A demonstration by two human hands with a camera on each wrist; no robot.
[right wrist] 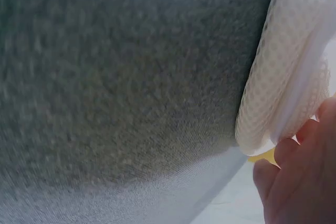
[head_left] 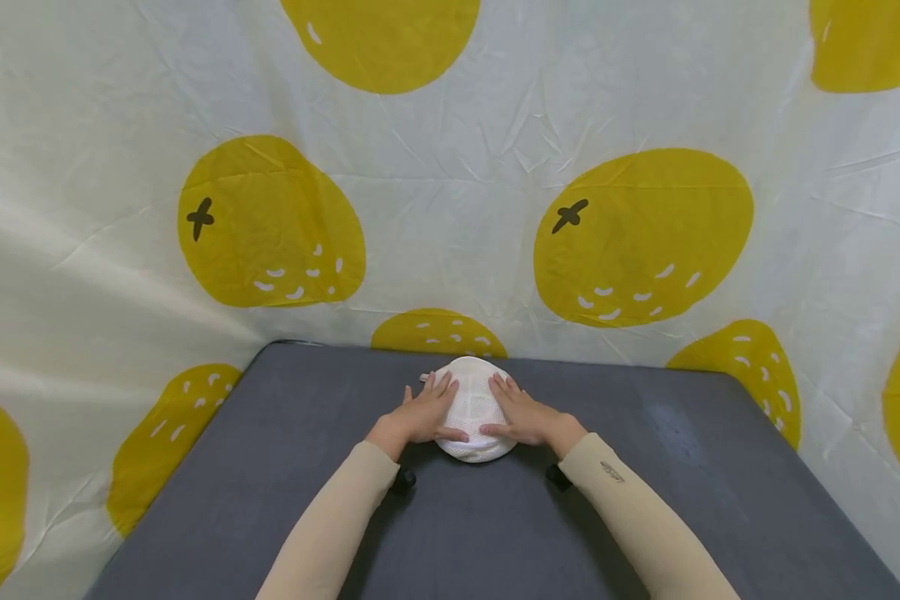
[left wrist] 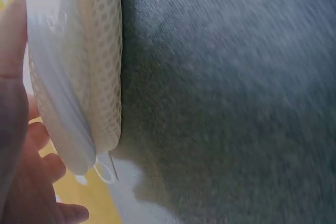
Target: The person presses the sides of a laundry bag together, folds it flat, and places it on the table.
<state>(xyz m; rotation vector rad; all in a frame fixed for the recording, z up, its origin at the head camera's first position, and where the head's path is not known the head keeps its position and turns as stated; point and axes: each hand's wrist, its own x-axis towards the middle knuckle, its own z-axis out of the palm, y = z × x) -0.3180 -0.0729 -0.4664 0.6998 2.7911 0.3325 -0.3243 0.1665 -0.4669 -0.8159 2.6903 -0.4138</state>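
Resting on one round white mesh pouch (head_left: pixel 474 421), two bare hands flank it, the left hand (head_left: pixel 424 415) on its left side and the right hand (head_left: pixel 527 417) on its right. The fingers of both are spread and mostly straight, laid against the fabric rather than curled round it, and the two thumbs lie toward each other over the near part, tips apart. The pouch sits on one dark grey table (head_left: pixel 487 542), near its far edge; a smooth pale band (left wrist: pixel 58 85) runs along its side, and one thin white loop (left wrist: pixel 106 171) pokes out at its end. Two beige sleeves (head_left: pixel 330 521) cover the forearms, with one black device (head_left: pixel 405 481) beneath each wrist. Behind hangs a whitish cloth (head_left: pixel 450 217) showing nine yellow fruit prints, whole or partial, two bearing dark crosses.
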